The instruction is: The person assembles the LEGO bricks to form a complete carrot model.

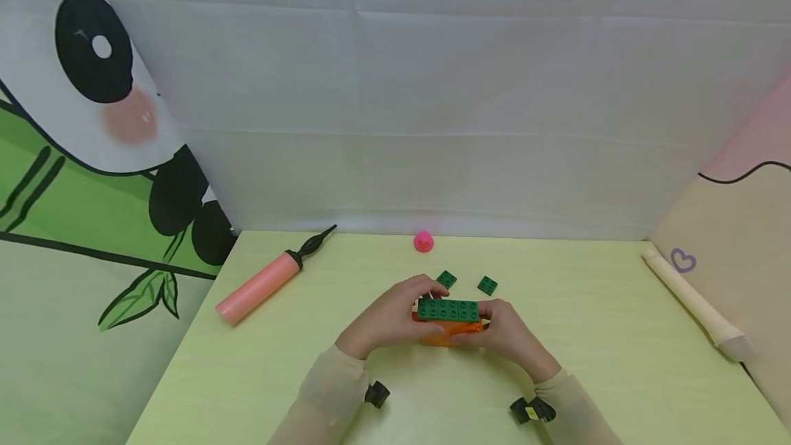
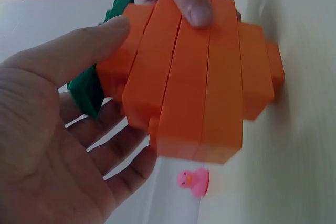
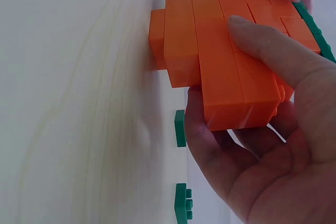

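Between the two hands stands a stepped model of orange building bricks [image 2: 194,82], widest in the middle and narrow at its foot on the table. A row of green studded bricks [image 1: 448,310] tops it. The left hand [image 1: 395,311] holds the model's upper left side, thumb on the near face and fingers behind. From the right, the right hand [image 1: 509,335] grips it, thumb across the near face and fingers curled round the back. Just beyond the model lie two loose green bricks, one [image 1: 447,279] by the left fingertips and another [image 1: 487,286] farther right.
A pink rubber duck [image 1: 423,242] sits near the table's back edge. To the left lies a pink hand pump [image 1: 259,288] with a black nozzle. A long cream-coloured roll [image 1: 695,302] runs along the right edge. A white sheet [image 1: 432,122] hangs behind the table [image 1: 605,335].
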`<state>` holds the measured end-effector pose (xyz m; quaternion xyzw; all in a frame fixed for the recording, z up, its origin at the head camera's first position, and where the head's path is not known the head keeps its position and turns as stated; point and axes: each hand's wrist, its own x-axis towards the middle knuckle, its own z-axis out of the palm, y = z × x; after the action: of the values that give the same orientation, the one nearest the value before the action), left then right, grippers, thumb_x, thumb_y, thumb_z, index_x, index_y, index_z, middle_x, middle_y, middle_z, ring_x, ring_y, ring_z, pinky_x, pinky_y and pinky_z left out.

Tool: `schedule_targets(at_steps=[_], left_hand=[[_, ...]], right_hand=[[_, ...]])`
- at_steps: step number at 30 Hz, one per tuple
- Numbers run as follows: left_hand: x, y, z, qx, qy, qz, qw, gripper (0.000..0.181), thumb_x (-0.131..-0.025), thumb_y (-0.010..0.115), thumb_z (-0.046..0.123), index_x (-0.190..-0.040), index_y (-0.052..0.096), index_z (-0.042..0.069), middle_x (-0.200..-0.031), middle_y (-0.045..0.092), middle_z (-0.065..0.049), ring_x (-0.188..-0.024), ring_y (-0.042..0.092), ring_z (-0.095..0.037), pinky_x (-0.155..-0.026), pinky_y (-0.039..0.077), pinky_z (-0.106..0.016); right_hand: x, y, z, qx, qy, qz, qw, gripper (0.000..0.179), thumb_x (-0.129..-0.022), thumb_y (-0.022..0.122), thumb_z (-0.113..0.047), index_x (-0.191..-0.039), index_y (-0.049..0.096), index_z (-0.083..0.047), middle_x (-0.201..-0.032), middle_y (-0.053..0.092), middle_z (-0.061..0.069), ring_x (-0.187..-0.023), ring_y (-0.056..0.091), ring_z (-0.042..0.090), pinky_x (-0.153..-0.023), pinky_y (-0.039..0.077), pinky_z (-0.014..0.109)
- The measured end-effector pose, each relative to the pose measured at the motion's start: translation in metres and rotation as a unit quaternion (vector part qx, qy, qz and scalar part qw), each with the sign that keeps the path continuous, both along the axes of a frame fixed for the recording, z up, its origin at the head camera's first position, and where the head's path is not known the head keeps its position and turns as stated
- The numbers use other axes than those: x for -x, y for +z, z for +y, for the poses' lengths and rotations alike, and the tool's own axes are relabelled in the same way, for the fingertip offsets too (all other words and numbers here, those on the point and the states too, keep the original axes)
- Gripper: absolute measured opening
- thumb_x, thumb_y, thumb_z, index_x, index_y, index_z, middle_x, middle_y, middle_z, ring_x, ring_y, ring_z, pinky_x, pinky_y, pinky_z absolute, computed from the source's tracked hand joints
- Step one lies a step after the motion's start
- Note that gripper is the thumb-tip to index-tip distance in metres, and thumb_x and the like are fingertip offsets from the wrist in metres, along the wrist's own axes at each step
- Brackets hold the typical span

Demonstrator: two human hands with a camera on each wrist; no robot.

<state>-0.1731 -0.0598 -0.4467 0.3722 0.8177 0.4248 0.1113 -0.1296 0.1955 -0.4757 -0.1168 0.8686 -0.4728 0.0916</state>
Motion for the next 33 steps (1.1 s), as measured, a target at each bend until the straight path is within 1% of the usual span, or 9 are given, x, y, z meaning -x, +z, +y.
schedule_targets(at_steps=[4, 6, 9, 12, 18, 22, 27, 31, 33], left_hand=[[0.003, 0.001, -0.011, 0.041, 0.008, -0.005, 0.9991, 0.043, -0.088, 0.085, 0.033, -0.126, 0.067, 0.02, -0.116, 0.062, 0.013, -0.107, 0.058, -0.012, -0.096, 0.053, -0.038], [0.005, 0.0, -0.014, 0.059, 0.005, -0.004, 0.9982, 0.04, -0.088, 0.086, 0.031, -0.121, 0.069, 0.018, -0.111, 0.064, 0.014, -0.105, 0.059, -0.013, -0.094, 0.052, -0.036], [0.007, -0.001, -0.014, 0.085, -0.001, 0.008, 0.9963, 0.035, -0.087, 0.087, 0.03, -0.116, 0.07, 0.017, -0.106, 0.065, 0.015, -0.099, 0.06, -0.01, -0.091, 0.052, -0.031], [0.007, -0.003, -0.012, 0.103, -0.001, 0.02, 0.9944, 0.032, -0.088, 0.086, 0.028, -0.113, 0.07, 0.017, -0.103, 0.066, 0.016, -0.094, 0.06, -0.008, -0.09, 0.052, -0.031], [0.005, -0.004, -0.01, 0.123, 0.014, 0.039, 0.9915, 0.034, -0.088, 0.085, 0.028, -0.117, 0.07, 0.016, -0.104, 0.067, 0.013, -0.094, 0.06, -0.01, -0.092, 0.052, -0.033], [0.005, -0.004, -0.009, 0.126, 0.019, 0.041, 0.991, 0.037, -0.088, 0.085, 0.028, -0.119, 0.07, 0.014, -0.106, 0.067, 0.012, -0.096, 0.06, -0.011, -0.092, 0.052, -0.034], [0.004, -0.004, -0.01, 0.131, 0.025, 0.037, 0.9904, 0.039, -0.089, 0.084, 0.029, -0.121, 0.069, 0.013, -0.106, 0.067, 0.01, -0.096, 0.06, -0.012, -0.092, 0.052, -0.034], [0.003, -0.005, -0.01, 0.131, 0.027, 0.031, 0.9905, 0.039, -0.089, 0.085, 0.029, -0.121, 0.069, 0.013, -0.106, 0.067, 0.011, -0.095, 0.06, -0.011, -0.092, 0.052, -0.034], [0.003, -0.006, -0.01, 0.131, 0.027, 0.027, 0.9907, 0.04, -0.088, 0.085, 0.029, -0.121, 0.069, 0.013, -0.106, 0.067, 0.011, -0.095, 0.059, -0.011, -0.092, 0.052, -0.034]], right_hand=[[0.001, -0.001, -0.001, -0.001, -0.008, -0.004, 1.0, 0.028, -0.08, 0.093, -0.028, -0.098, 0.08, -0.011, -0.096, 0.076, -0.005, -0.089, 0.064, 0.02, -0.074, 0.054, 0.031], [0.001, -0.001, -0.001, -0.004, -0.013, -0.005, 0.9999, 0.029, -0.08, 0.094, -0.028, -0.098, 0.08, -0.011, -0.096, 0.076, -0.005, -0.089, 0.063, 0.02, -0.075, 0.054, 0.03], [0.001, 0.0, -0.001, -0.007, -0.019, -0.007, 0.9998, 0.031, -0.079, 0.094, -0.028, -0.098, 0.08, -0.009, -0.096, 0.076, -0.004, -0.089, 0.063, 0.021, -0.075, 0.054, 0.03], [0.0, 0.0, -0.001, -0.008, -0.022, -0.008, 0.9997, 0.032, -0.079, 0.094, -0.028, -0.099, 0.079, -0.008, -0.096, 0.075, -0.003, -0.088, 0.062, 0.02, -0.074, 0.053, 0.03], [0.001, 0.0, -0.001, -0.012, -0.018, -0.006, 0.9997, 0.034, -0.08, 0.093, -0.028, -0.102, 0.078, -0.007, -0.097, 0.075, -0.002, -0.087, 0.061, 0.02, -0.072, 0.053, 0.029], [0.001, 0.0, -0.001, -0.018, -0.011, -0.004, 0.9998, 0.035, -0.08, 0.093, -0.03, -0.102, 0.077, -0.008, -0.098, 0.074, -0.003, -0.087, 0.061, 0.02, -0.072, 0.054, 0.029], [0.002, 0.003, 0.005, -0.012, 0.029, 0.0, 0.9995, 0.036, -0.083, 0.091, -0.03, -0.109, 0.075, -0.011, -0.104, 0.072, -0.004, -0.092, 0.064, 0.022, -0.077, 0.058, 0.031], [0.003, 0.008, 0.019, -0.009, 0.071, 0.004, 0.9974, 0.044, -0.085, 0.09, -0.027, -0.122, 0.072, -0.012, -0.113, 0.071, -0.003, -0.104, 0.065, 0.026, -0.087, 0.059, 0.039], [0.004, 0.011, 0.029, -0.008, 0.087, 0.006, 0.9962, 0.048, -0.087, 0.087, -0.023, -0.13, 0.068, -0.01, -0.119, 0.07, 0.0, -0.11, 0.065, 0.03, -0.092, 0.057, 0.044]])
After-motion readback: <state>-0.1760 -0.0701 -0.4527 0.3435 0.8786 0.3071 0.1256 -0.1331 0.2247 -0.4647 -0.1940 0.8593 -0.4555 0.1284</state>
